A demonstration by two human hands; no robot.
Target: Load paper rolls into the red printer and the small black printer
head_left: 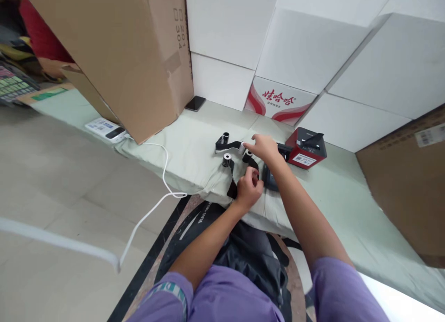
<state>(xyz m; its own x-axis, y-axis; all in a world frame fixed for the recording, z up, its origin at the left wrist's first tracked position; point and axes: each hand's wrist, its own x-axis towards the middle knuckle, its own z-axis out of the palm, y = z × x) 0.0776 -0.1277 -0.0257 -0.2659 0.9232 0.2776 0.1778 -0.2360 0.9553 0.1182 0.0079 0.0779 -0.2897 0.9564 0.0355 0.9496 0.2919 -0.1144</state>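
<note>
Black ribbon rolls lie in a loose group on the cloth-covered table in front of me. My right hand [264,148] reaches over them from the right, thumb and fingertips closed on a small white roll [242,148] with black ribbon trailing left from it to a black roll [225,138]. Just below, my left hand [249,188] has its fingers curled around a black ribbon [253,163] leading from another roll [247,155]. To its left stands a roll [227,160] with a dark strip hanging down beside my left hand. A dark device [270,178] is partly hidden under my right forearm.
A red and black box-shaped device [306,148] stands at the right. White cartons [222,81] and a brown cardboard box [153,62] line the back. A phone [195,103], a white device [105,129] and a white cable [166,167] lie leftward. Another person's arm [52,67] shows far left.
</note>
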